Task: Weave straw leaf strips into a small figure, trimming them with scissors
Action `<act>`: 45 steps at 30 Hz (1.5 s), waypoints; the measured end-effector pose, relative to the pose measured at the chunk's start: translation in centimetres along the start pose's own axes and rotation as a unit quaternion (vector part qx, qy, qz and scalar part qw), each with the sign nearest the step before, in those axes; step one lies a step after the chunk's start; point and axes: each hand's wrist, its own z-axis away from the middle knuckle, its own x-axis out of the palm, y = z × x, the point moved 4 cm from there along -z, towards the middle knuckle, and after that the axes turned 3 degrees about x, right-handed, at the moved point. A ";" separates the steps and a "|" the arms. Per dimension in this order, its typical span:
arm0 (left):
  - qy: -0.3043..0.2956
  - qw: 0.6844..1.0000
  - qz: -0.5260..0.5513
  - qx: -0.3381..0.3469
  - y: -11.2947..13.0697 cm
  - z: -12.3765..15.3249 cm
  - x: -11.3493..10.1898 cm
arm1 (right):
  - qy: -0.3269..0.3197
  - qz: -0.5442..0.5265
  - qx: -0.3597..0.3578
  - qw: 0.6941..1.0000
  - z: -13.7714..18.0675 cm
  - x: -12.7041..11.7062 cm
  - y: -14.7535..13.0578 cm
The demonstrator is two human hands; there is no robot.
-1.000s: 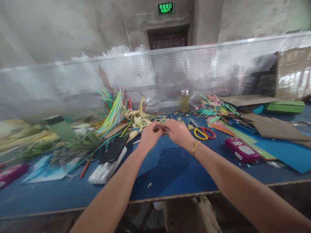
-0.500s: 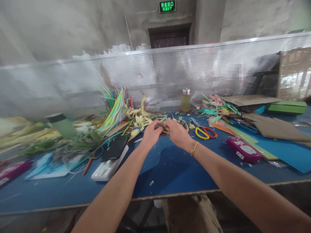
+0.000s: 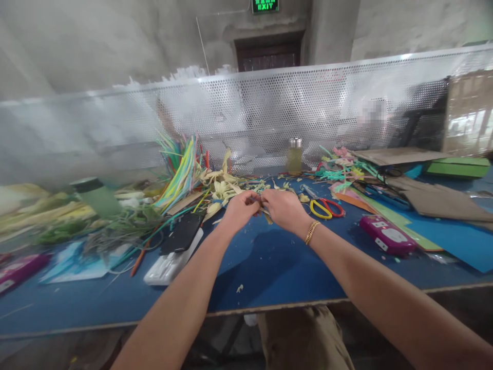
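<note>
My left hand (image 3: 239,209) and my right hand (image 3: 284,208) meet over the middle of the blue table (image 3: 269,267), fingers pinched together on a small pale strip piece (image 3: 264,210) held between them. Most of that piece is hidden by my fingers. A gold bracelet (image 3: 311,232) circles my right wrist. Just behind my hands lies a heap of pale yellow strips (image 3: 221,187). Scissors (image 3: 324,206) with yellow and red handles lie to the right of my right hand.
Coloured strips (image 3: 181,172) fan up at the left, beside a black phone (image 3: 182,234) on a white case (image 3: 169,263). A small glass jar (image 3: 295,156) stands by the perforated metal screen (image 3: 269,110). A pink box (image 3: 386,235), cardboard (image 3: 439,201) and coloured paper sheets lie at the right.
My hands stay pinched together on the small piece and have barely shifted. The view has tilted slightly downward.
</note>
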 end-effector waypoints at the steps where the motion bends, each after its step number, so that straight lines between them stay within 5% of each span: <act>1: -0.006 1.000 0.002 0.003 0.1 0.0 0.0 | 0.002 -0.003 0.010 1.000 0.0 0.1 0.1; 11: -0.046 0.998 -0.030 0.037 1.2 0.5 0.0 | -0.009 -0.090 0.086 0.992 0.0 0.5 1.1; 20: 0.068 0.996 0.045 -0.040 -0.4 0.0 -0.7 | 0.008 -0.295 0.070 0.953 -0.2 -0.7 1.5; 28: 0.081 0.989 0.098 -0.073 -0.5 0.0 -0.5 | 0.051 -0.232 -0.061 0.969 -0.4 -2.3 1.1; 39: 0.040 0.972 0.184 -0.137 -1.4 -0.1 0.0 | 0.122 -0.021 -0.099 0.987 -0.1 -2.6 1.4; 45: 0.031 0.931 0.316 -0.177 -1.5 -0.3 -0.5 | 0.106 -0.059 -0.126 0.985 0.2 -2.3 0.5</act>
